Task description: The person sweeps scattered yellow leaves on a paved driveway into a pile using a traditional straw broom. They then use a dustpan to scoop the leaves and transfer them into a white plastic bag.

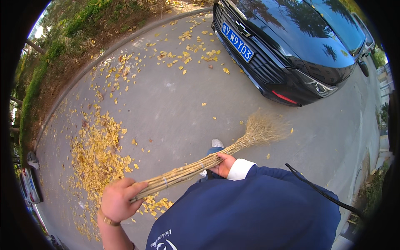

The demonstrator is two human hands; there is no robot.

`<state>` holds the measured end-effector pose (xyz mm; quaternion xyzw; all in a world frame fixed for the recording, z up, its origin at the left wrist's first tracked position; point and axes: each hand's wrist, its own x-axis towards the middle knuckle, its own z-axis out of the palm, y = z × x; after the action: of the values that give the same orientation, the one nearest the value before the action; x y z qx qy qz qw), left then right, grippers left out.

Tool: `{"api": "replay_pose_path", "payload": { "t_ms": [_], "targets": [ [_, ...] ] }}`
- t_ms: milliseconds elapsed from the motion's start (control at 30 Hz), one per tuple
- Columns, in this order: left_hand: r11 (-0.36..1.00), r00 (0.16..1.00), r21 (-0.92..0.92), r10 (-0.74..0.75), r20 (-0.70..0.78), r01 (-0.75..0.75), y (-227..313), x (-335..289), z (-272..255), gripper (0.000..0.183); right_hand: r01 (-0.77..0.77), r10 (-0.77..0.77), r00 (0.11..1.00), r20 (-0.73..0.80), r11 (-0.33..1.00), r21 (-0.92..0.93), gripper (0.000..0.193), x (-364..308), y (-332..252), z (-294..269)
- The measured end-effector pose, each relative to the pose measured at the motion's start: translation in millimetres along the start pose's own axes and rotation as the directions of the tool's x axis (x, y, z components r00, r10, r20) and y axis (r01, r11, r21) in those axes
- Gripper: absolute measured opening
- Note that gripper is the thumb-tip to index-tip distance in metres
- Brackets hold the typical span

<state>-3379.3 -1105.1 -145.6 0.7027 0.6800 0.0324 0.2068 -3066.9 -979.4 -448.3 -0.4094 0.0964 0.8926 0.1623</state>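
A straw broom (183,171) made of bundled stalks slants across in front of my body. My left hand (119,199) is wrapped round the top end of its handle, at the lower left. Farther along, close to the bristles, my right hand (223,165) grips the stalks from below. The flared bristle head (266,127) points right and away from me; whether it touches the ground I cannot tell. A long heap of yellow fallen leaves (98,152) lies on the pavement to the left, partly behind my left hand.
A black car (287,50) is parked at the upper right, its front facing the leaves. More loose leaves are scattered along the curb (79,81), beside a hedge (37,83). Another car (30,185) stands at the far left. My shoe (217,143) shows beyond the broom.
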Motion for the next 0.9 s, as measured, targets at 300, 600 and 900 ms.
{"api": "replay_pose_path", "payload": {
  "t_ms": [300,600,900],
  "targets": [
    [0.917,0.917,0.085,0.379,0.124,-0.391,32,303,141,0.033,0.660,-0.332,0.704,-0.628,0.633,0.405,0.037,120,-199,-97],
    [0.979,0.980,-0.053,-0.198,0.003,0.198,-110,337,118,0.045,0.211,-0.328,0.688,-0.648,0.944,-0.254,0.041,332,-267,71],
    [0.356,0.363,-0.369,-0.930,-0.053,0.859,-80,249,132,0.058,-0.268,-0.350,0.882,-0.316,0.180,-0.946,0.065,441,-125,254]
  ]
}}
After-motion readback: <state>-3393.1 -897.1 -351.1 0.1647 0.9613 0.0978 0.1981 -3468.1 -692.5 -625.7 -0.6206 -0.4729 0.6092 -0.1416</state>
